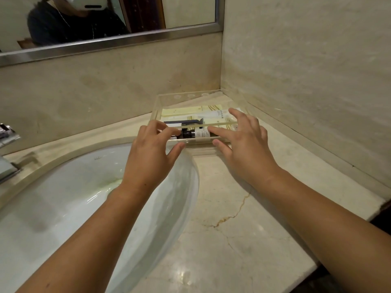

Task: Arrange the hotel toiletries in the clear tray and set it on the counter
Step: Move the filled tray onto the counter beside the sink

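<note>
1. The counter (243,229) is pale veined marble running into a corner between two stone-clad walls.
2. The sink (74,197), a white oval basin, is set into the counter at my left. A metal faucet (8,153) shows at the frame's left edge.
3. The mirror (179,11), metal-framed, hangs above the back wall.
4. The clear tray (186,94) stands flat on the counter in the far corner, just right of the sink, close to both walls.
5. The left hand (148,153) is at the tray's near-left corner. Its fingers bend over the near wall and its thumb sits outside that wall. I cannot tell whether it actually pinches the wall.
6. The right hand (245,149) is at the tray's near-right part, with fingers spread and nearly straight. The forefinger lies over the near rim and the thumb tip is at the outer face. It is closed round nothing.
7. Tray contents, all lying flat:
   - Yellow packets (190,109) lie toward the back.
   - A dark-handled razor (182,122) lies in the middle.
   - A black-capped bottle (196,133) lies along the near wall, between the two hands.
</note>
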Demonstrator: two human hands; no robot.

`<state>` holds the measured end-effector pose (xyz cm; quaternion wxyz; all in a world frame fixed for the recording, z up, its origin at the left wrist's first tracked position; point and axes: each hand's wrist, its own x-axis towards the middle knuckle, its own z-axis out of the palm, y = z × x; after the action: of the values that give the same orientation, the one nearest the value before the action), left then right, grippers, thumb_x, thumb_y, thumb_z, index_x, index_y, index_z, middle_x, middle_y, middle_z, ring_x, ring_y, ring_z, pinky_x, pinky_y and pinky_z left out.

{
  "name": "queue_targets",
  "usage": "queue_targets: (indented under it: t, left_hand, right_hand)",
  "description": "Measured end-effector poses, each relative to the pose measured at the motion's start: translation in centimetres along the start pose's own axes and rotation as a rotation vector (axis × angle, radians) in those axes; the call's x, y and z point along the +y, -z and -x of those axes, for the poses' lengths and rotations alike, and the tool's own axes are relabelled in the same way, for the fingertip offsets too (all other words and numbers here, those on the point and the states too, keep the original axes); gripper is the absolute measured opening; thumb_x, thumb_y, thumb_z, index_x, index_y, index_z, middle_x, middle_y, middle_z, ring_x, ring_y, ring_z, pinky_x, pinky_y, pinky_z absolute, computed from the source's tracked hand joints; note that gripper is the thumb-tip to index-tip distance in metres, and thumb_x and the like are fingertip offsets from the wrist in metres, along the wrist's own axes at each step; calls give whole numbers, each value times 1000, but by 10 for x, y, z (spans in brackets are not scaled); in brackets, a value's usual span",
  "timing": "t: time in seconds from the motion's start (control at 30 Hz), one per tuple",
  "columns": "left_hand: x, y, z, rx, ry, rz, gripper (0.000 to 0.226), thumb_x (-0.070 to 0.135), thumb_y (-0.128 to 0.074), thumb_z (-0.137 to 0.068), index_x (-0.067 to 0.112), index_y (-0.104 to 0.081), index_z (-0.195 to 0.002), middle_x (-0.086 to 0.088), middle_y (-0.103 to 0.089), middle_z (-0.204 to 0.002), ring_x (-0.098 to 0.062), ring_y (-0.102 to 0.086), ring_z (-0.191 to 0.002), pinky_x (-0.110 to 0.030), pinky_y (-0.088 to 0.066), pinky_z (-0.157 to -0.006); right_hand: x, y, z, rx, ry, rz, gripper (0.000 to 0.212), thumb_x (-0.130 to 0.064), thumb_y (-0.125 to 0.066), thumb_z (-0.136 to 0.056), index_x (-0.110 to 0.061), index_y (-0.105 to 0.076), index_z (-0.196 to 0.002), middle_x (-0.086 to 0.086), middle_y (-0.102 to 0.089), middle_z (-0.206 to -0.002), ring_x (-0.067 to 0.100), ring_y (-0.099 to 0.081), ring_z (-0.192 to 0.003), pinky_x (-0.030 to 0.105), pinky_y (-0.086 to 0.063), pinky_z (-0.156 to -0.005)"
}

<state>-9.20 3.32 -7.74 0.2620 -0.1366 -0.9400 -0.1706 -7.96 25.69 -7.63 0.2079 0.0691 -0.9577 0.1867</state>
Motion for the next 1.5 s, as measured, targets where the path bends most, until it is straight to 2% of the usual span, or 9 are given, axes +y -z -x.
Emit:
queue_targets:
  t: [0.17, 0.3, 0.53, 0.77, 0.93, 1.07, 1.13, 1.3, 1.5]
  left_hand:
    - [-3, -6, -10, 56, 122, 97, 45, 49, -75, -85, 30, -64, -124, 1, -50, -125, -18, -43, -119, -26, -39, -93]
    - [-6, -11, -19, 69, 179, 147, 39, 50, -78, -82, 32, -65, -115, 10, -44, -112, -8, -31, -109, -21, -32, -91]
    - [-5, -16, -30, 107, 225, 166, 31, 47, -80, -80, 31, -65, -102, 7, -46, -104, -15, -36, -106, -22, -32, -90]
    - [-7, -5, -22, 71, 279, 302, 19, 31, -73, -91, 30, -70, -110, 7, -46, -111, -10, -35, -115, -19, -28, -96]
    - [-2, 7, -8, -57, 402, 336, 44, 36, -68, -93, 31, -55, -135, -1, -39, -142, -21, -40, -134, -25, -33, -103]
    - [-7, 17, 3, -164, 516, 496, 66, 42, -66, -94, 34, -34, -151, 0, -42, -154, -19, -50, -134, -42, -45, -110]
    - [-5, 20, 4, -164, 520, 523, 72, 41, -65, -94, 31, -28, -155, 5, -47, -153, -17, -50, -135, -35, -44, -106]
    - [5, 21, 8, -169, 495, 538, 42, 35, -63, -96, 32, -45, -134, 23, -50, -116, -2, -48, -105, -25, -38, -84]
    - [4, 18, 12, -213, 438, 560, 44, 36, -63, -91, 37, -48, -133, 16, -58, -135, 0, -50, -114, -26, -38, -88]
  right_hand:
    - [2, -2, -12, 66, -56, -52, 49, -47, -68, -92, -46, -56, -140, -5, -29, -163, 19, -20, -150, 48, -20, -120]
    - [6, -3, -24, 46, -114, -92, 37, -50, -70, -88, -45, -66, -125, -4, -38, -156, 18, -24, -147, 44, -19, -117]
    - [1, -12, -35, 148, -170, -80, 25, -51, -75, -83, -43, -68, -105, -6, -52, -136, 17, -39, -134, 45, -28, -105]
    - [-6, -6, -35, 165, -213, -96, 23, -50, -78, -80, -44, -71, -101, -7, -53, -134, 17, -42, -131, 41, -27, -103]
    - [-15, 4, -17, 176, -298, -214, 43, -46, -79, -81, -38, -65, -121, 0, -41, -145, 22, -34, -138, 38, -31, -112]
    - [-29, 15, 11, 49, -525, -665, 78, -45, -72, -89, -26, -35, -155, -4, -22, -157, 16, -32, -144, 22, -28, -103]
    - [-34, 10, 14, -38, -517, -780, 85, -46, -68, -92, -22, -24, -161, -10, -15, -167, 11, -26, -150, 17, -22, -100]
    - [-51, 2, 3, -88, -500, -806, 92, -49, -66, -92, -20, -16, -163, -10, 1, -171, 8, -7, -156, 18, -11, -103]
    - [-43, 0, -13, -124, -523, -744, 94, -54, -64, -92, -20, -13, -163, -9, 9, -171, 14, -8, -157, 25, -17, -112]
